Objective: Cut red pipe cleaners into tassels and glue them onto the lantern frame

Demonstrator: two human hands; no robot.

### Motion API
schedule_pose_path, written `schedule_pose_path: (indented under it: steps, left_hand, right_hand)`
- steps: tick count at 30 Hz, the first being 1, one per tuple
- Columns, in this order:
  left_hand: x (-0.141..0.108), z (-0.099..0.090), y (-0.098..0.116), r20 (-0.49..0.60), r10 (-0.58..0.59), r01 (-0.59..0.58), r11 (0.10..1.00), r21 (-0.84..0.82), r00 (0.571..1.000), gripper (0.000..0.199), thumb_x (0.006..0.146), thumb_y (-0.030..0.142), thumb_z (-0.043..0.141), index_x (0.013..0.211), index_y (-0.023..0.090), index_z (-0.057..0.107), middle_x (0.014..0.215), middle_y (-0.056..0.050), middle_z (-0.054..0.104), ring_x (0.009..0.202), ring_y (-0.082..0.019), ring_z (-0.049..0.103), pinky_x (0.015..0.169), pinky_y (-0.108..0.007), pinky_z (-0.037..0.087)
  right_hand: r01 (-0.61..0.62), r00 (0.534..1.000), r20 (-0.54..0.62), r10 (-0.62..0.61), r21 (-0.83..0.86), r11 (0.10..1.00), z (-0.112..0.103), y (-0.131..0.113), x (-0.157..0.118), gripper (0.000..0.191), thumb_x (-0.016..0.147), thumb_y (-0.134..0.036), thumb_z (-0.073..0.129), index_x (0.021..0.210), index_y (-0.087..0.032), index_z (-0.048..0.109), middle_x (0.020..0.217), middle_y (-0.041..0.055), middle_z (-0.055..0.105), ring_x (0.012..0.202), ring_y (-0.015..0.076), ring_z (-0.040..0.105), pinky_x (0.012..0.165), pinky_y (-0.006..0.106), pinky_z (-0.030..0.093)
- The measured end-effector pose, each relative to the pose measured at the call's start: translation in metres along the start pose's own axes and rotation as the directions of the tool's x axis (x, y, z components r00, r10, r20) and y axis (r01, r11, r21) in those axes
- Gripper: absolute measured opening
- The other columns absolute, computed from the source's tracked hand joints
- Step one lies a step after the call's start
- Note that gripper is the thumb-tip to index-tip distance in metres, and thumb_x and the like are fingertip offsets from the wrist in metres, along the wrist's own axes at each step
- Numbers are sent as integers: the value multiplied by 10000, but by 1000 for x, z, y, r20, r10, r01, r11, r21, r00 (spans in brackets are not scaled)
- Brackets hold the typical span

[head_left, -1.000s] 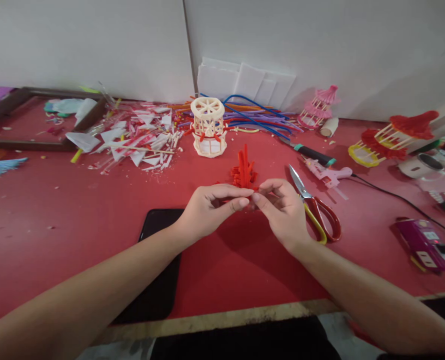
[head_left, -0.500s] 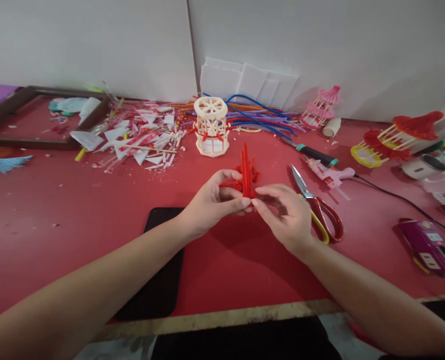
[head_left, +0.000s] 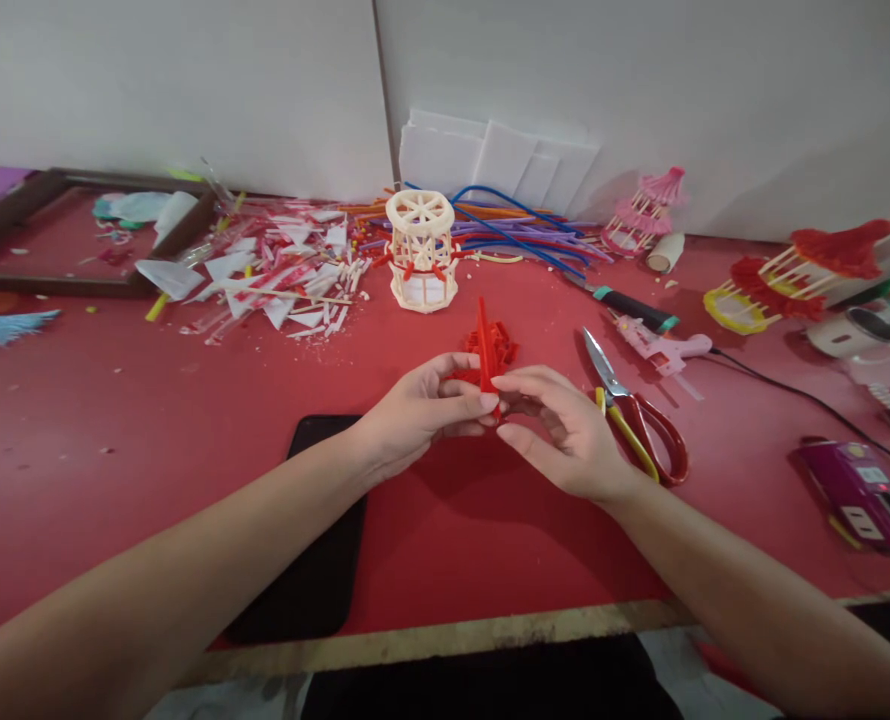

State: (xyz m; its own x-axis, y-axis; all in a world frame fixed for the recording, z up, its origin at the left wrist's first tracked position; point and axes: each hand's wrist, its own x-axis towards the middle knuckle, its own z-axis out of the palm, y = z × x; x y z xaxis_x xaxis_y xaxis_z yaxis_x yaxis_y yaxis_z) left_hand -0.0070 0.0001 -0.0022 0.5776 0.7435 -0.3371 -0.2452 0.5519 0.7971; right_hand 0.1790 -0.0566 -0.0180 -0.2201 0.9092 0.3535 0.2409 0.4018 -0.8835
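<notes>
Upright between my hands is a small bundle of red pipe cleaners (head_left: 484,340). My left hand (head_left: 437,398) is closed on its lower end, pinching it between thumb and fingers. On the right side, my right hand (head_left: 565,425) has its thumb and forefinger apart, the fingertips at the bundle's lower part. A heap of short red pieces (head_left: 503,345) lies on the table just behind the bundle, partly hidden by it. Farther back stands a cream lattice tower (head_left: 422,250) with red pieces around its middle.
Scissors (head_left: 625,410) lie right of my hands, near a pink glue gun (head_left: 659,345) with a cord. Under my left forearm is a black flat slab (head_left: 325,560). Paper scraps (head_left: 287,270) and colored stems (head_left: 520,235) spread along the back. A red-and-yellow model (head_left: 797,275) stands far right.
The red bundle now looks narrower and tilts slightly left. My right thumb and forefinger have spread apart from their pinch at its lower end. My left hand keeps its hold.
</notes>
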Motion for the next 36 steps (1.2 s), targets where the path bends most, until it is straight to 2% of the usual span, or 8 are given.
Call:
schedule_pose_path:
  steps: [3,9,14,20,25,29,33,36]
  left_hand:
    - [1,0,1,-14,-6,6,1000,28,1000,490,625,172,888,998,186,571,654,33,734,585,-94,687,604,-185,551]
    - [1,0,-1,-13,-49,50,996,74,999,364,631,174,887,902,143,646,698,-10,750,630,-102,704,651,-199,547]
    - [0,-1,-2,6,-37,37,995,96,999,351,555,151,921,788,126,660,656,-8,744,617,-93,683,649,-189,524]
    - [-1,0,0,26,-42,38,990,133,999,353,500,135,933,723,112,661,644,2,724,602,-77,643,645,-188,477]
    - [0,-1,1,68,-31,18,983,183,997,370,512,152,925,799,102,696,673,4,711,616,-77,614,634,-186,445]
    - [1,-3,1,107,-22,-3,973,233,994,304,559,174,905,778,102,706,683,-6,710,638,-86,612,643,-187,449]
    - [2,-6,0,118,-41,11,969,246,992,282,582,177,894,798,100,730,686,-24,725,649,-104,635,677,-210,473]
    - [4,-7,-1,142,-49,15,972,232,989,319,585,166,892,858,108,737,703,-13,723,669,-108,647,726,-229,487]
  right_hand:
    - [30,1000,-2,-30,-59,998,-2,2,0,423,850,-264,718,1258,-296,613,1146,59,649,969,185,684,880,364,607]
    - [63,996,-49,-78,-255,965,-4,-2,1,315,863,-280,705,1177,-290,676,1078,44,725,928,192,700,856,368,597]
    - [98,990,-69,-119,-262,960,-2,-5,2,304,865,-246,711,1165,-286,675,992,22,727,846,157,686,817,321,589]
    - [132,980,-105,-168,-289,948,0,-3,1,290,858,-240,723,1144,-282,697,1055,49,636,972,172,646,768,291,595]
    - [134,987,-50,-150,-247,960,-1,0,1,279,863,-240,721,1139,-282,703,1041,43,615,949,161,636,804,307,587]
    - [140,988,-24,-151,-246,959,-1,0,2,285,865,-253,720,1146,-288,701,1053,39,619,964,166,638,840,329,578]
    - [199,978,-4,-211,-308,930,-2,1,2,289,871,-215,708,1157,-250,694,1053,52,621,972,164,637,850,323,569]
    - [276,958,35,-286,-400,874,-4,1,2,287,878,-182,690,1163,-208,683,1044,72,634,967,168,640,844,319,570]
